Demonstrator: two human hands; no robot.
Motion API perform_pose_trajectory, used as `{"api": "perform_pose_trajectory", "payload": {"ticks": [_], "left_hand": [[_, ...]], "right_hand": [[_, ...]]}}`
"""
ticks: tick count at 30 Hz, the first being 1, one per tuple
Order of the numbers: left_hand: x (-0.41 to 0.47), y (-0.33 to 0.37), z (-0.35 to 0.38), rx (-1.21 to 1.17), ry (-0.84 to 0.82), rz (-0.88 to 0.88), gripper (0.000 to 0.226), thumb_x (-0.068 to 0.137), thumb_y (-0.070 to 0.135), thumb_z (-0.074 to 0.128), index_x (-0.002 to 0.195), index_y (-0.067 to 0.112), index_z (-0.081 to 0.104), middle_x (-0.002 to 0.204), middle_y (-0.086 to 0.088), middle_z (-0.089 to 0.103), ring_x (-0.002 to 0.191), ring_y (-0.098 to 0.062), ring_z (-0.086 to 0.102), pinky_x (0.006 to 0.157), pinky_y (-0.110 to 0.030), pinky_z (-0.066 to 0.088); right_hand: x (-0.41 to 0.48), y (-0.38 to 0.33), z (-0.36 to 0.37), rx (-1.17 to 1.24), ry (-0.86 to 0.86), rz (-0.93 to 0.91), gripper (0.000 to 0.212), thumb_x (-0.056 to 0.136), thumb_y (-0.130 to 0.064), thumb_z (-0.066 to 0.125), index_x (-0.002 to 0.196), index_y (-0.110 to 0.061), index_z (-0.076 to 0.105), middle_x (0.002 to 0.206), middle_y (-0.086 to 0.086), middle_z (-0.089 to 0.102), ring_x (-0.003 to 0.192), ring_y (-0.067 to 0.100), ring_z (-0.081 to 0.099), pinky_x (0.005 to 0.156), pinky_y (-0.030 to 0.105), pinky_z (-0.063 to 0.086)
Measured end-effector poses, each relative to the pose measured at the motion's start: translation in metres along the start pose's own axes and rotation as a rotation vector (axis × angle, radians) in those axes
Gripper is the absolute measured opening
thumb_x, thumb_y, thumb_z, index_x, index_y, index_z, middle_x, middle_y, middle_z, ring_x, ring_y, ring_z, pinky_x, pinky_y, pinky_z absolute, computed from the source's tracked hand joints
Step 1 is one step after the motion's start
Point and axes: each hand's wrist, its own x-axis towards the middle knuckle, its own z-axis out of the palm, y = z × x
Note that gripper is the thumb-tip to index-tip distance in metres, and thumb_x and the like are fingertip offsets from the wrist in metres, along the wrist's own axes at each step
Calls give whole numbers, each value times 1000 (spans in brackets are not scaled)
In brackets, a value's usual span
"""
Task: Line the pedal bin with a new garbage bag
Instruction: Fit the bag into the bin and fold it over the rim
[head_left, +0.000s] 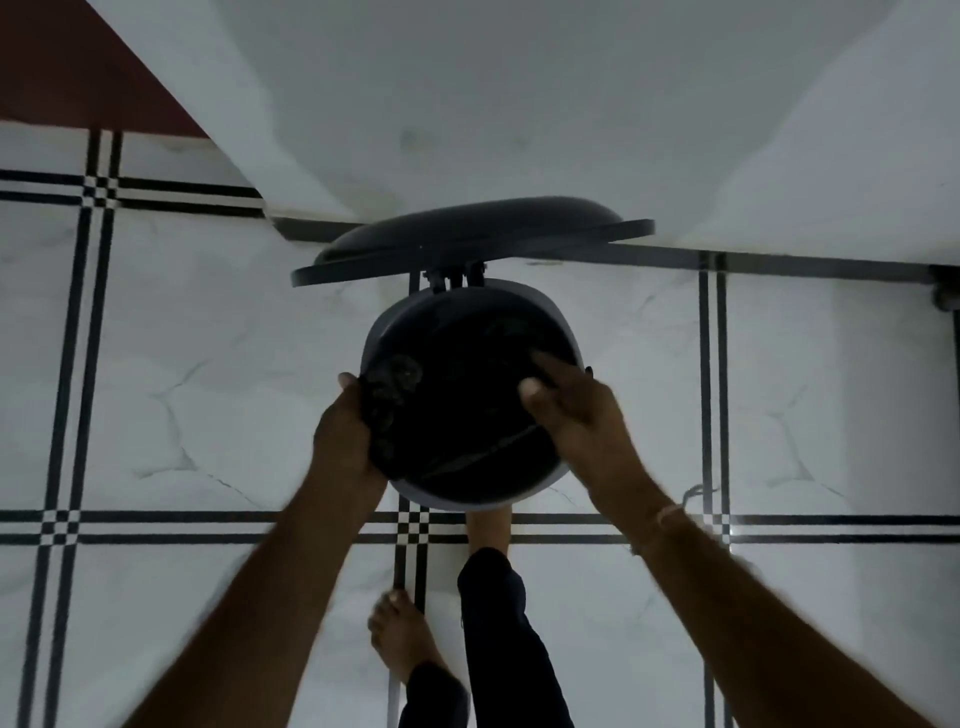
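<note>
While the lid (467, 228) stands raised, both hands work a black garbage bag (457, 400) around the mouth of the pedal bin (563, 332) on the tiled floor (208, 364).

The left hand (345, 436) clutches a bunched fold of bag at the near-left rim; the right hand (576, 410) pinches film at the right rim. Judging by its crumpling, the bag is thin, light, limp and slippery, likely to tear if yanked, so best held at its hem. Count: one bin, one lid, one bag, two hands, two bare feet, one foot (488, 525) at the bin's base.
</note>
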Motion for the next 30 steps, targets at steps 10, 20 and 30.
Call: {"api": "perform_pose_trajectory", "payload": {"ticks": [10, 20, 30], "left_hand": [[13, -10, 8, 429, -263, 109, 29, 103, 46, 43, 109, 35, 69, 111, 7, 78, 110, -14, 70, 87, -30, 57], [24, 40, -19, 365, -425, 212, 54, 107, 35, 29, 97, 18, 79, 104, -7, 79, 101, -19, 75, 79, -27, 60], [41, 19, -42, 445, -114, 421, 40, 109, 29, 39, 84, 11, 63, 71, 7, 71, 70, -8, 69, 63, -22, 56]], "right_hand": [[17, 7, 21, -652, 189, -482, 55, 92, -43, 59, 145, -27, 51, 148, 2, 46, 127, 24, 55, 97, 39, 55], [94, 2, 10, -546, -491, -155, 11, 96, -31, 67, 99, -24, 74, 98, -11, 68, 95, 2, 62, 90, 25, 46], [79, 7, -6, -208, -235, -129, 33, 100, -40, 60, 99, -7, 64, 86, -2, 70, 88, 16, 68, 85, 36, 57]]}}
